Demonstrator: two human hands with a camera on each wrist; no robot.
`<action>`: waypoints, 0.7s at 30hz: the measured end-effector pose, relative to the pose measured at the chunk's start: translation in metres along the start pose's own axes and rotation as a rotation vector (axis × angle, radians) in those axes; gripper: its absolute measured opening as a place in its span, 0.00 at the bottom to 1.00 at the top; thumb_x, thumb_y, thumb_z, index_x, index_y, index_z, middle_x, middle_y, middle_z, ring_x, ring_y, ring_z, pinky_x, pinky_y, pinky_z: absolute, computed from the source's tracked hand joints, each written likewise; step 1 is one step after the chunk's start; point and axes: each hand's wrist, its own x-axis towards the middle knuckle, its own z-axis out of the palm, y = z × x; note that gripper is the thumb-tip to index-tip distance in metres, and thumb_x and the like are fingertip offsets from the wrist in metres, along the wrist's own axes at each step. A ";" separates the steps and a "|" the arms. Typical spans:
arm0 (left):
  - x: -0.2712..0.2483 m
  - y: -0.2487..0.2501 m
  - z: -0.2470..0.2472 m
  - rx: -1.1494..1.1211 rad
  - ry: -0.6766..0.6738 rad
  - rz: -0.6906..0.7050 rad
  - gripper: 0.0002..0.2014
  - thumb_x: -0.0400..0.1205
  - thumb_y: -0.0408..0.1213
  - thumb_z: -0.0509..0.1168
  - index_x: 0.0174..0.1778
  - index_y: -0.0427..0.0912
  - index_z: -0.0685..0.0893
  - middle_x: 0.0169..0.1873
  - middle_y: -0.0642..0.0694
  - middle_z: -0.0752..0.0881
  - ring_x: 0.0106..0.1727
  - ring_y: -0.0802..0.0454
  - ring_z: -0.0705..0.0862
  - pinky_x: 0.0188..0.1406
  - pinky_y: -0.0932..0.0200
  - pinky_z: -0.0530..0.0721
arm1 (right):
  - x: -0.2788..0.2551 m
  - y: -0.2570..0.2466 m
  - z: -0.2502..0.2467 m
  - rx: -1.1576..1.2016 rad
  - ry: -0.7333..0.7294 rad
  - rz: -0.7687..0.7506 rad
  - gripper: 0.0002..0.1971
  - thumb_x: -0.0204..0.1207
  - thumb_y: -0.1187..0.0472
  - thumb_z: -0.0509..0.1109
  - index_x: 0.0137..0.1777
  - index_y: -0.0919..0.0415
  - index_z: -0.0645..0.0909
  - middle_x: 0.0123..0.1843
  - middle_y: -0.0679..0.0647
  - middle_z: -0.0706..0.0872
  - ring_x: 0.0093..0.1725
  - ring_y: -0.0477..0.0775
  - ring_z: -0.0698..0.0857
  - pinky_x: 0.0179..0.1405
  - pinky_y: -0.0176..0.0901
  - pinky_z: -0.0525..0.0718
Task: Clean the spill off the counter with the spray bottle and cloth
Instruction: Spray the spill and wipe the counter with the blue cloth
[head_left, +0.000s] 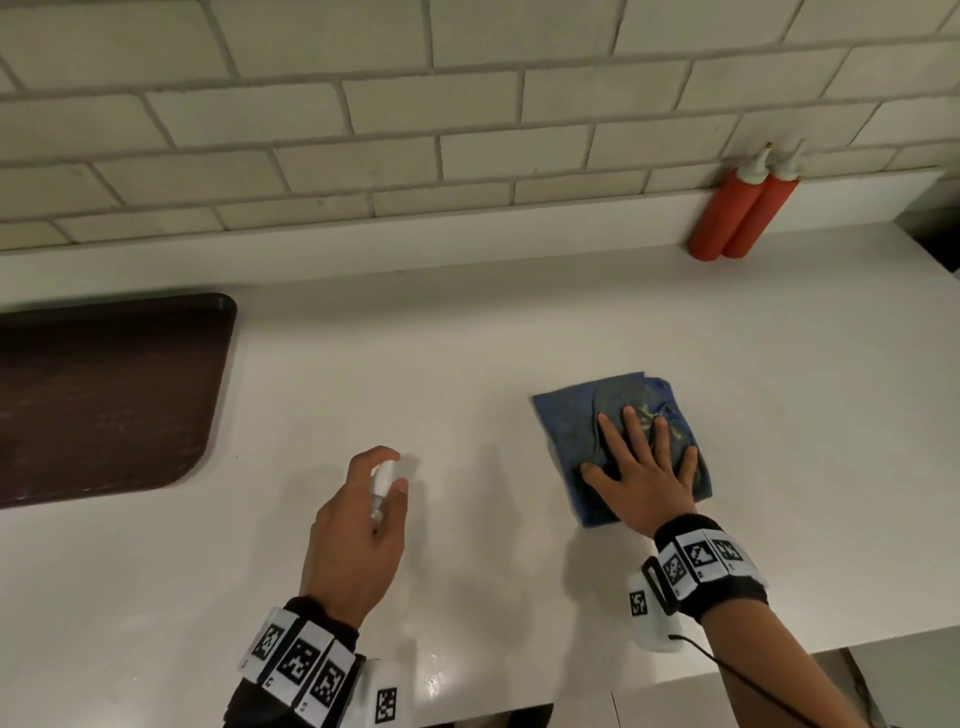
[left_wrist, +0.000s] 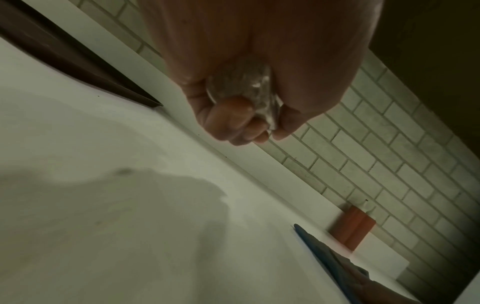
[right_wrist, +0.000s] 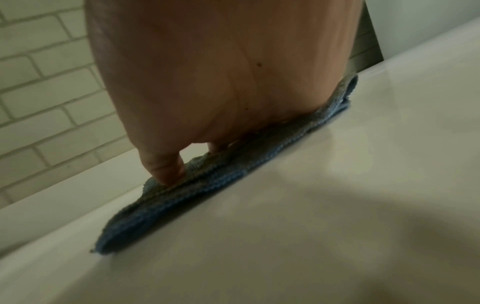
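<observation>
My left hand (head_left: 358, 525) grips a small clear spray bottle (head_left: 382, 486) with a white nozzle, held just above the white counter (head_left: 467, 338); in the left wrist view the fingers (left_wrist: 233, 121) curl round the bottle's clear body (left_wrist: 246, 90). My right hand (head_left: 641, 467) lies flat with fingers spread on a folded blue cloth (head_left: 566, 415) that shows a stained patch near the fingertips. In the right wrist view the palm (right_wrist: 221, 82) presses the blue cloth (right_wrist: 168, 205) onto the counter. No spill shows on the bare counter.
A dark brown tray (head_left: 104, 400) lies at the left on the counter. Two red squeeze bottles (head_left: 737, 208) stand against the tiled wall (head_left: 363, 104) at the back right. The counter's front edge (head_left: 727, 670) runs just below my wrists.
</observation>
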 end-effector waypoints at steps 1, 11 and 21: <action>-0.003 0.002 0.002 0.001 -0.001 -0.006 0.13 0.85 0.45 0.62 0.65 0.60 0.74 0.29 0.50 0.83 0.31 0.54 0.83 0.33 0.54 0.81 | -0.001 0.000 0.001 -0.001 0.001 -0.005 0.38 0.79 0.30 0.49 0.84 0.33 0.36 0.88 0.43 0.33 0.85 0.59 0.30 0.79 0.73 0.31; -0.041 0.015 0.003 0.014 -0.025 -0.093 0.12 0.85 0.44 0.64 0.62 0.64 0.76 0.29 0.45 0.84 0.26 0.52 0.80 0.30 0.55 0.81 | -0.082 0.047 0.032 -0.009 0.058 -0.097 0.41 0.69 0.25 0.33 0.83 0.34 0.31 0.87 0.45 0.32 0.85 0.59 0.30 0.80 0.72 0.31; -0.061 -0.007 -0.019 0.013 0.008 -0.105 0.16 0.84 0.43 0.65 0.58 0.72 0.75 0.37 0.33 0.87 0.32 0.52 0.79 0.37 0.71 0.78 | -0.126 0.044 0.067 -0.047 0.121 -0.035 0.39 0.74 0.27 0.36 0.84 0.37 0.29 0.88 0.50 0.36 0.85 0.66 0.35 0.78 0.77 0.36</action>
